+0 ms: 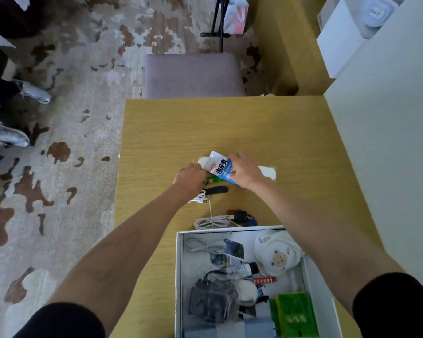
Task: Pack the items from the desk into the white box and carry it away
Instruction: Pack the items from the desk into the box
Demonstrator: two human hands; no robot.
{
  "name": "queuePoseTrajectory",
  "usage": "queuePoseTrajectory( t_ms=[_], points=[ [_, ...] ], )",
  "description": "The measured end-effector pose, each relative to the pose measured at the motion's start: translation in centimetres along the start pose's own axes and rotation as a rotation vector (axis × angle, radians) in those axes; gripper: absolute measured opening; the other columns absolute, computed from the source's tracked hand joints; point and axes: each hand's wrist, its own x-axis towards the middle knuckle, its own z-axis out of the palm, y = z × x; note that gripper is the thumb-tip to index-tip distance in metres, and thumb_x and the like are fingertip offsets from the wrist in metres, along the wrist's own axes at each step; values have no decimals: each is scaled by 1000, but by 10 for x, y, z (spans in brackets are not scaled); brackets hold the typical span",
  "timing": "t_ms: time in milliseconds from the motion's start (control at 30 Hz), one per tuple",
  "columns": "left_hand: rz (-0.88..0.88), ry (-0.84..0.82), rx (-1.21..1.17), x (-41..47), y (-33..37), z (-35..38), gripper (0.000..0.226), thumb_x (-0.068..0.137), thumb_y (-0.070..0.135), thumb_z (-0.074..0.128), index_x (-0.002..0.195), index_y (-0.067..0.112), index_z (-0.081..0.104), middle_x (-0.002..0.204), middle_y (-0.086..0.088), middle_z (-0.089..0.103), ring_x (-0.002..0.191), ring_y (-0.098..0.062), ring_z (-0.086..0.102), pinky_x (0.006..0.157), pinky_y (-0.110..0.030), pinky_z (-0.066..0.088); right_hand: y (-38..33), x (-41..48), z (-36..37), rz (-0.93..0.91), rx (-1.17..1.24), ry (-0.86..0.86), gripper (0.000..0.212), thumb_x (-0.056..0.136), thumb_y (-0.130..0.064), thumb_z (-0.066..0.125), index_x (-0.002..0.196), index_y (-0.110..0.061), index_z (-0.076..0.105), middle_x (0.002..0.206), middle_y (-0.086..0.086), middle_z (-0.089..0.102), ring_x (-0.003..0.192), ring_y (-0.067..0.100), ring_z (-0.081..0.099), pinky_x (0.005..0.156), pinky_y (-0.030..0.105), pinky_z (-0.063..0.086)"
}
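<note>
Right grip [244,170] holds snack pouch [219,164], left grip [191,175] beside it

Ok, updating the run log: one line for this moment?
phase: packing; right hand: grips blue-white packet; left hand: beside it; white box: part-filled

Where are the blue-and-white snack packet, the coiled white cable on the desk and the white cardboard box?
blue-and-white snack packet [217,165]: head view, printed front.
coiled white cable [210,223]: head view, bundled loops.
white cardboard box [179,276]: head view, left wall.
</note>
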Motion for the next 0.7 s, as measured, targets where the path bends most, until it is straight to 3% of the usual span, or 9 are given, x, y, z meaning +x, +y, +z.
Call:
queuePoseTrajectory(
  t_ms=[133,233,300,367,500,600,700],
  points=[
    [-5,41,-131,-20,-7,-13,31,91,16,55,121,9,55,120,-13,51,113,-30,51,92,-45,46,3,-20,-29,9,390,-50,8,95,-16,53,100,-11,53,95,13,61,85,30,59,66,34,37],
    [11,241,-339,-58,-8,-26,23,90,10,55,112,3,57,113,-14,52,94,-31,57,81,-43,50,1,-58,-68,22,700,18,6,94,-21,57,97,-17,54,92,3,69,78,16,68,61,33,50],
    [62,401,-470,-89,0,-37,20,89,12,59,108,4,59,105,-10,56,81,-23,57,68,-33,51,3,-88,-92,37,923,42,11,93,-20,60,102,-15,57,97,2,74,83,15,72,65,34,59],
    [117,463,-514,-122,13,-48,21,90,20,60,109,12,57,99,2,58,75,-8,55,62,-12,44,6,-120,-111,33,1068,2,16,93,-19,61,106,-12,58,100,0,74,85,16,72,65,31,60],
    [211,414,-546,-180,43,-49,27,91,29,58,116,19,54,100,12,58,76,2,55,64,-8,42,5,-179,-121,39,1049,-132,18,93,-18,62,109,-10,59,102,2,74,88,14,71,67,27,59],
    [245,393,-521,-209,69,-35,26,92,27,58,116,17,55,104,6,63,79,-4,55,65,-21,45,8,-212,-116,63,1031,-205,22,92,-17,62,113,-12,59,108,3,73,98,18,70,81,33,59],
    [291,338,-435,-225,93,-15,28,92,29,56,117,17,55,111,2,66,85,-18,64,68,-36,54,15,-239,-109,96,993,-273,22,93,-16,60,114,-8,57,109,4,72,97,19,70,83,34,58]
  ],
)
